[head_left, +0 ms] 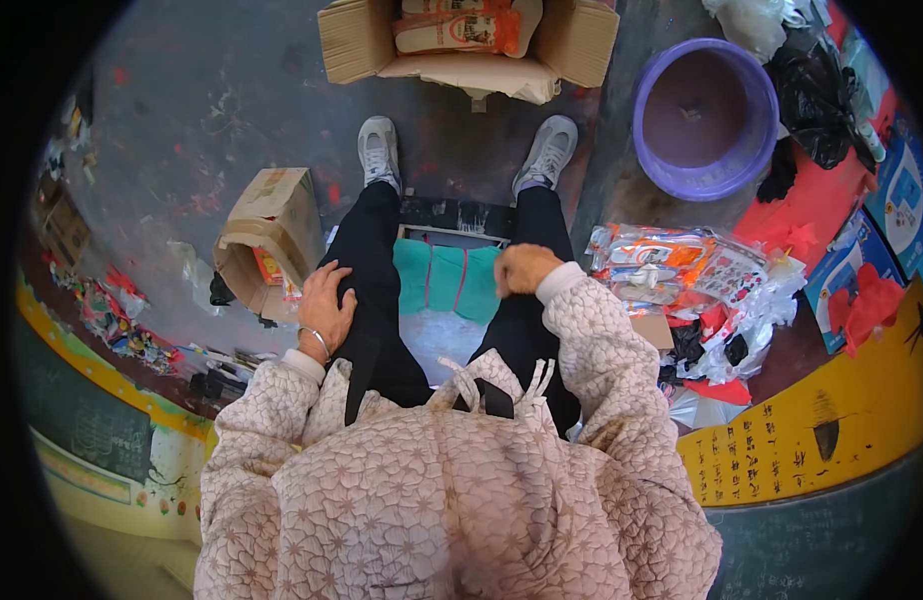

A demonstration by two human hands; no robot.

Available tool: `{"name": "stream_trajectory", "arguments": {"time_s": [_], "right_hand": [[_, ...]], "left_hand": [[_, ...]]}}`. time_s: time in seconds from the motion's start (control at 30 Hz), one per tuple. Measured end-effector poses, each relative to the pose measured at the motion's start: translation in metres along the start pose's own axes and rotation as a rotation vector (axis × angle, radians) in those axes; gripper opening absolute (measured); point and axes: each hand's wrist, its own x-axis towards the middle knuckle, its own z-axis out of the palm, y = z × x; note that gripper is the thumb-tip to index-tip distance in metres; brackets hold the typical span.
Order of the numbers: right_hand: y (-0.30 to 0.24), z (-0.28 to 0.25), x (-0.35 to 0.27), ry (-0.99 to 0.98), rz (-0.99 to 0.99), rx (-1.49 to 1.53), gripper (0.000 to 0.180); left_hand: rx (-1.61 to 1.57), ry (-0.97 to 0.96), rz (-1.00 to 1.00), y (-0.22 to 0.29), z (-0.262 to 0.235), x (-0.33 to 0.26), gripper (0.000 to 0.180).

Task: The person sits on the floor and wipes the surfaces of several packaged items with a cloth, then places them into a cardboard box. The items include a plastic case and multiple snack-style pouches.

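Observation:
My left hand [327, 308] lies over my left thigh with its fingers spread out, holding nothing; a bangle circles that wrist. Between my knees a teal-green fabric piece [415, 272] with two thin pink lines across it lies over a pale surface [445, 335]. My right hand [523, 271] is at the fabric's right end, beside my right knee, its fingers curled in. Whatever those fingers hold, if anything, is hidden from this view.
An open carton [357, 40] with orange-and-white packages stands beyond my feet. Right of it is a purple tub [709, 180] holding murky liquid. Plastic packages [672, 262] and bags pile up at the right. Another opened carton [272, 215] sits left of my leg.

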Motion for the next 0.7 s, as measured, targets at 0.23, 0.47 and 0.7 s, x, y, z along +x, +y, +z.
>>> {"name": "stream_trajectory", "arguments": {"time_s": [0.23, 0.47, 0.7], "right_hand": [[0.094, 0.032, -0.028, 1.104, 0.369, 0.596, 0.009], [0.141, 0.177, -0.016, 0.41, 0.669, 0.2, 0.014], [0.139, 0.228, -0.005, 0.352, 0.606, 0.334, 0.015]], "left_hand": [[0.053, 0.006, 0.005, 0.006, 0.009, 0.004, 0.031], [0.163, -0.002, 0.046, 0.012, -0.005, 0.025, 0.03], [0.17, -0.036, -0.01, 0.023, -0.016, 0.033, 0.031]]}}
